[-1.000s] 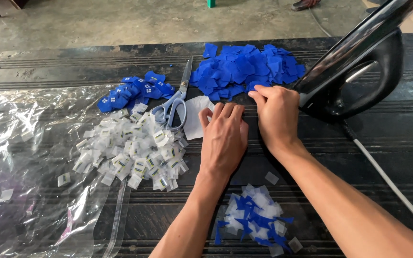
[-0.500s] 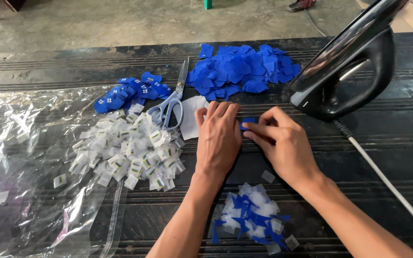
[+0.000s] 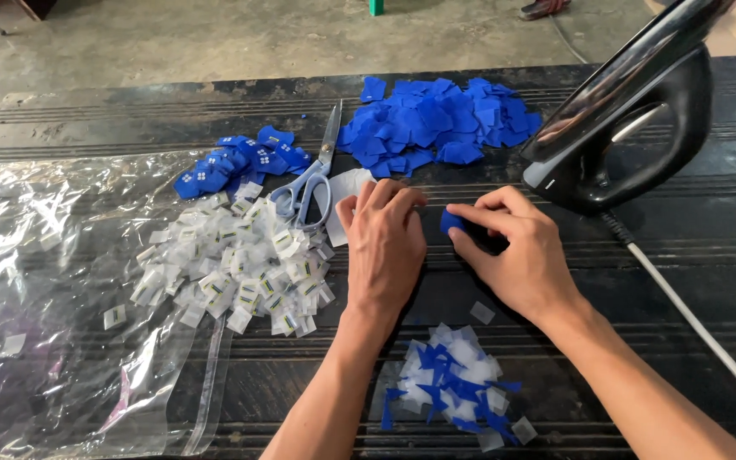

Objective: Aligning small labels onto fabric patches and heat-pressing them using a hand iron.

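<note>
Left hand (image 3: 388,247) lying flat, palm down, fingers spread loose on the dark desk (image 3: 709,255), pressing on a white sheet (image 3: 344,192) that's peeking out past the fingertips. Not grasping anything, grip released. Right hand (image 3: 517,251) sitting just beside it, grip pinching a small blue patch (image 3: 451,221) between thumb and fingers, patch nearly touching the left hand's knuckles.

Scissors (image 3: 310,179) lying just left of the left hand, pale blue handles toward the camera, blades pointing away. Big blue pile (image 3: 440,123) sprawling at the far side of the desk, smaller blue pile (image 3: 240,162) sitting left of the scissors. White pile (image 3: 236,264) spreading out left of the left wrist, partly overlapping a clear bag (image 3: 53,290) that's covering the left part of the desk. Scrap heap (image 3: 453,383), white and blue mixed, lying between the two forearms near the camera.

Black iron (image 3: 632,128) standing tilted up just past the right hand, white cord (image 3: 692,319) trailing down toward the lower right corner.
</note>
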